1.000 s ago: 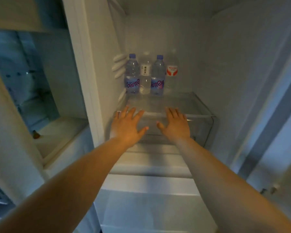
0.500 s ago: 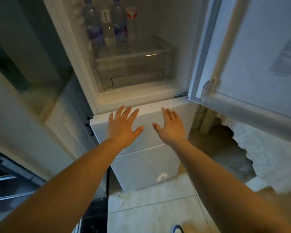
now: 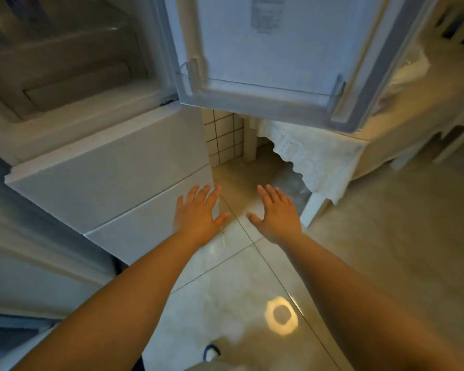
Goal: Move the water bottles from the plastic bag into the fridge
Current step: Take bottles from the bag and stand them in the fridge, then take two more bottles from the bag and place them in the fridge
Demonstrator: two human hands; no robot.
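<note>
fridge (image 3: 105,180) door (image 3: 273,49) open, hands empty

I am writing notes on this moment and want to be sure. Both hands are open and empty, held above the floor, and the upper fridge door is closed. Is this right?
Not fully. In the head view the upper fridge door is open, swung out to the right. The rest holds: the left hand and right hand are open, empty, above the floor.

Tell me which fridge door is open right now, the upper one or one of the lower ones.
The upper fridge door is open, swung out to the right with its clear door shelf showing. The two lower doors sit shut, flush with the fridge front.
</note>
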